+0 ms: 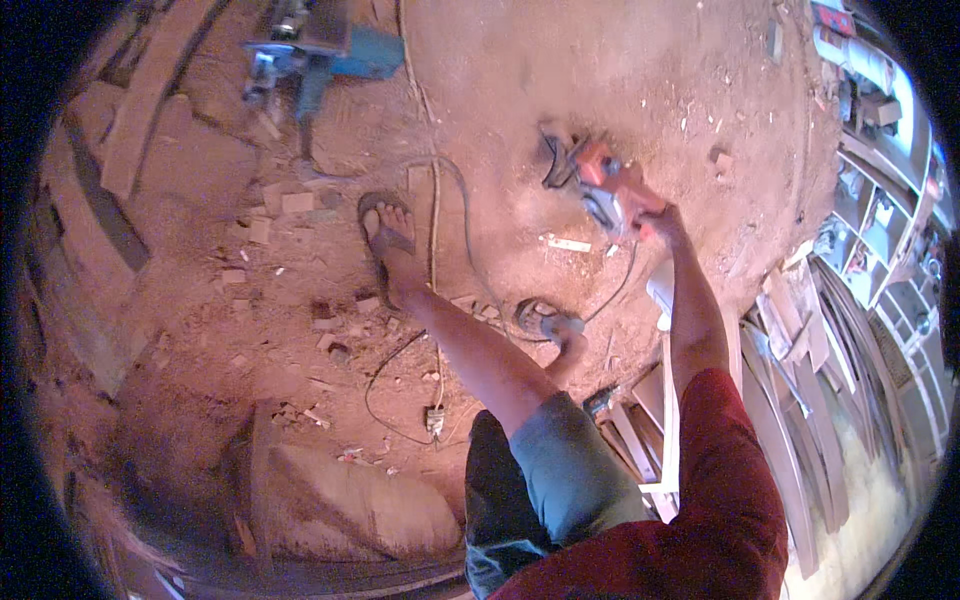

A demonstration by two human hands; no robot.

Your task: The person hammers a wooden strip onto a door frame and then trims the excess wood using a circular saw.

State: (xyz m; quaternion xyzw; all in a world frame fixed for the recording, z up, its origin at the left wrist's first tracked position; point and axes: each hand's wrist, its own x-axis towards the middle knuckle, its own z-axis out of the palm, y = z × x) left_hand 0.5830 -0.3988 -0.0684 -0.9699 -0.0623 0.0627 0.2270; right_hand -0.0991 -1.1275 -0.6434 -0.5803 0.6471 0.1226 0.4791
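Observation:
My right arm, in a dark red sleeve, reaches forward to the right. At its end my right hand [656, 217] is closed on the rear of an orange-red corded power tool [612, 182], which is smeared by motion. Dark parts stick out at the tool's far left end, and I cannot make out its exact kind. It is over the dirt floor, and I cannot tell whether it touches it. A dark cord [622, 280] runs from near the hand back towards my foot. My left hand is out of the picture.
A teal and grey machine [365, 55] stands at the far left. My sandalled foot [390, 232] is beside a long cable [435, 200]. A white plug connector [435, 420] lies nearer. Wood scraps [297, 202] litter the floor; boards [800, 390] and shelving [885, 215] line the right.

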